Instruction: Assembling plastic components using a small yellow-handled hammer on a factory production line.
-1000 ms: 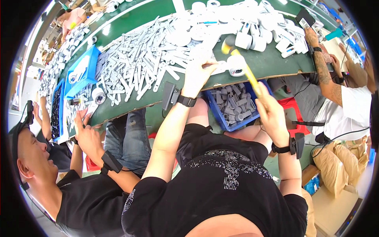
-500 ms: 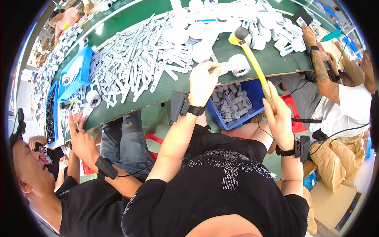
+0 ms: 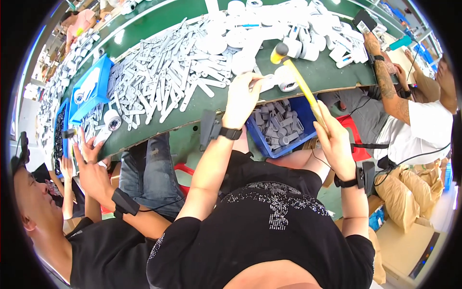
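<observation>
My right hand (image 3: 334, 137) is closed round the handle of a yellow mallet (image 3: 302, 85), whose dark-tipped head is at the far end. The handle crosses over a white part with a round head (image 3: 285, 83), hiding some of it; whether they touch I cannot tell. This part lies by the near edge of the green table (image 3: 211, 107). At its flat arm, the fingers of my left hand (image 3: 243, 98) are pinched together, seemingly on the arm's end. Left of that hand spreads a heap of grey strips (image 3: 163, 74).
Below the table edge stands a blue bin (image 3: 276, 151) of grey pieces. White round-headed parts (image 3: 313, 41) pile up at the back. On the left, a co-worker's hand (image 3: 94, 178) is near a blue tray (image 3: 98, 84). Another person's tattooed arm (image 3: 385, 79) reaches in at right.
The mallet's head has moved left and nearer, and its handle now overlaps the white round head. My left hand keeps its pinch. The co-worker's hands on the left have shifted slightly.
</observation>
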Demonstrator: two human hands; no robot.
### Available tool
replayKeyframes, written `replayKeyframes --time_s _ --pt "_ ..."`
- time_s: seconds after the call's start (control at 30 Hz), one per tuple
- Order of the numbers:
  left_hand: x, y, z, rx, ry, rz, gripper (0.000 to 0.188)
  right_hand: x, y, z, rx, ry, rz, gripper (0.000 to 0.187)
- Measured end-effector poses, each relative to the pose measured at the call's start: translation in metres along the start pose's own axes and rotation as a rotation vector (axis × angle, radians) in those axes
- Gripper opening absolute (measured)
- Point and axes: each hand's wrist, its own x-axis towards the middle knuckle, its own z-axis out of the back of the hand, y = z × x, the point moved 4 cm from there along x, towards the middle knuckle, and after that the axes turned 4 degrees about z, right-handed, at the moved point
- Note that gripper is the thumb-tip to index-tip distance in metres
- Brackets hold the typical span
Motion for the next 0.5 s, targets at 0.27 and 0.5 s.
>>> replayKeyframes --time_s 0.27,0.5 --pt "-0.006 0.009 0.011 0.204 -0.051 -0.135 0.029 -0.011 -0.009 -0.024 0.045 0.056 0.004 0.051" --pt "-0.005 0.014 0.009 0.182 -0.086 -0.166 0.026 -0.011 -0.014 -0.031 0.02 0.111 0.04 0.048"
